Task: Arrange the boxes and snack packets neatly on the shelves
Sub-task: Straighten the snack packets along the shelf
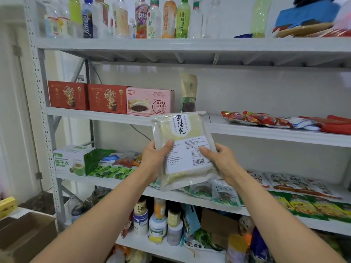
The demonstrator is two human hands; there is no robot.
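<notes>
Translucent plastic soup packet (180, 133) held upright before grey metal shelf (266, 133); left hand (153, 158), right hand (224, 160) thumbs clamped on lower sides; label faces wearer, probably for checking before placement.

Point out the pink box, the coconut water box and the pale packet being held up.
pink box (150, 102): head view, on its printed front face.
coconut water box (73, 161): head view, on its white front face.
pale packet (183, 141): head view, on the middle of its front.

middle shelf (266, 135) lies open between upright pouch (188, 92) and red packets (256, 119).
</notes>
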